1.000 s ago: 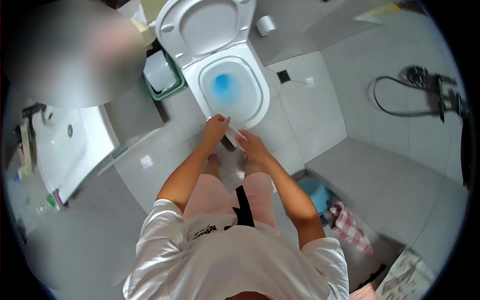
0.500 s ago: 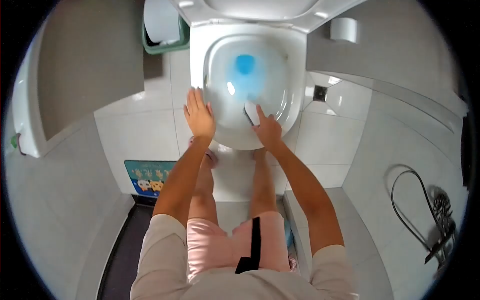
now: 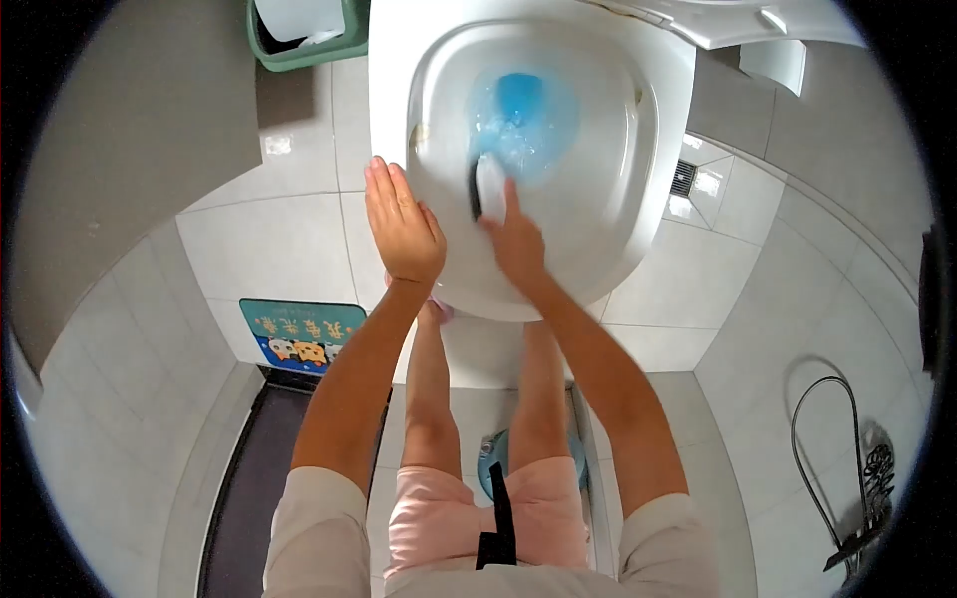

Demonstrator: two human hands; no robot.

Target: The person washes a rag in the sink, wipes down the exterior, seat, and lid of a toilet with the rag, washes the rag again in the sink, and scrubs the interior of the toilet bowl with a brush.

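Inside the white toilet bowl (image 3: 588, 229), my right hand (image 3: 516, 239) grips a white scrubbing brush (image 3: 490, 185) with dark bristles. The brush is tilted, its bristles turned to the left, and its far end is close to the blue water (image 3: 519, 98) at the bottom. Small bubbles float on that water. My left hand (image 3: 404, 219) rests on the bowl's left rim, palm down with fingers straight, holding nothing. Brownish stains show on the left and right inner sides of the bowl.
A green bin (image 3: 309, 55) stands at the upper left, and a toilet paper roll (image 3: 776, 65) is at the upper right. A floor drain (image 3: 683, 179) lies to the right. A patterned mat (image 3: 304, 334) is at the left, and a shower hose (image 3: 855, 448) hangs at the right.
My right hand has pushed the brush forward and slightly left, nearer the blue water, where bubbles now show. My left hand stays on the rim. The view has shifted closer to the bowl.
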